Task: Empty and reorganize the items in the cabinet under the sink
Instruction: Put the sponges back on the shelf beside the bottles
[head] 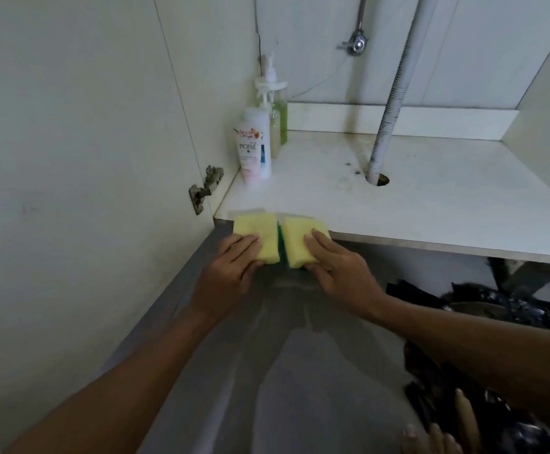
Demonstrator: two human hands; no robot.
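Sponges point(278, 235) (wrapped) lie under both hands' fingers point(249, 240).

1. My L hand point(231, 270) grips the left yellow sponge point(260, 239); my R hand point(339, 267) grips the right yellow sponge point(300, 244), green sides touching btwn them.
2. Both sit at the cabinet floor point(431, 198) front edge.
3. Beyond my L hand: white lotion bottle point(254, 145), clear pump bottle point(278, 116) behind it.
4. Beyond my R hand: drain hose point(388, 106).

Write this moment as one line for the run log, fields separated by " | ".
left hand: holds left sponge | right hand: holds right sponge | place: front edge of cabinet floor | bottles: back left corner
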